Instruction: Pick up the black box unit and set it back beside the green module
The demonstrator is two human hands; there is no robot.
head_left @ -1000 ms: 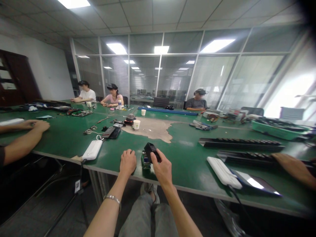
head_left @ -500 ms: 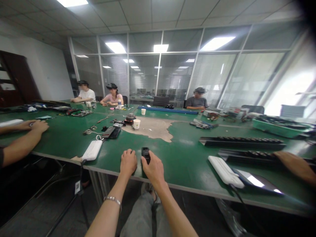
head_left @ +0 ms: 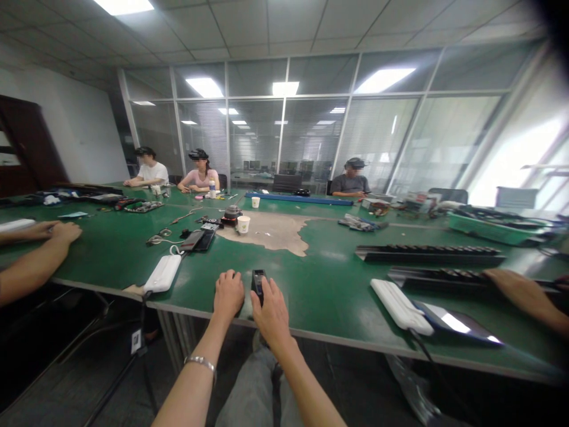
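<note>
Near the front edge of the green table, my left hand rests with its fingers bent and close together, palm down. Under its inner side is a dark patch; I cannot make out whether that is an object or shadow. Just to the right, a small black box-shaped device stands on the table. My right hand is closed on it, the thumb along its left side and fingers over its top and right side. The hand hides the device's lower part, and its exact kind is not clear.
A white power bank with a cable lies left, another white power bank right, beside a dark glossy tablet-like slab. Paper cups stand ahead on a brown patch. Co-workers' arms reach in from both sides.
My right fingers have shifted from the device's right side to partly over its top. My left hand stays on the table. The view has turned slightly right.
</note>
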